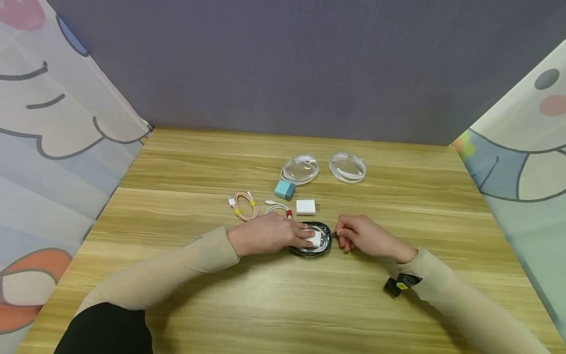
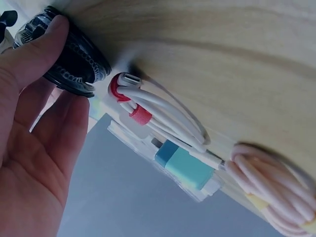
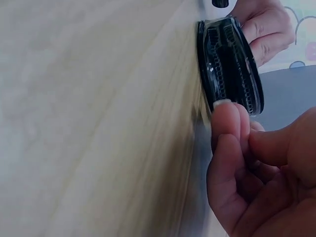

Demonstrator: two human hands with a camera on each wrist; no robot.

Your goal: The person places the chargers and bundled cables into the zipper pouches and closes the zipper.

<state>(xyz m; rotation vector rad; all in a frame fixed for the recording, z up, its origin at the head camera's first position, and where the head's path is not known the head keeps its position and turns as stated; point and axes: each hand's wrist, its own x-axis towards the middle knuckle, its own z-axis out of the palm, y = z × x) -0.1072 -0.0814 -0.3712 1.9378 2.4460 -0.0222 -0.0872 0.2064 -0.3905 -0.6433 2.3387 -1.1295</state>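
Observation:
A small clear zip case with black edges lies in the middle of the wooden table. Inside it show a white cable and a white block. My left hand grips the case from the left, fingers over its top, and in the left wrist view the thumb is on one side and fingers on the other. At the case's right edge, my right hand pinches the small dark zipper pull between thumb and fingertips. The right wrist view shows the zip running round the case's side, the fingers at its near end.
Behind the case are a white plug adapter, a blue plug adapter and two clear round cases with white cables. A white cable with a red strap and a pink cable lie left. A grey panel stands behind.

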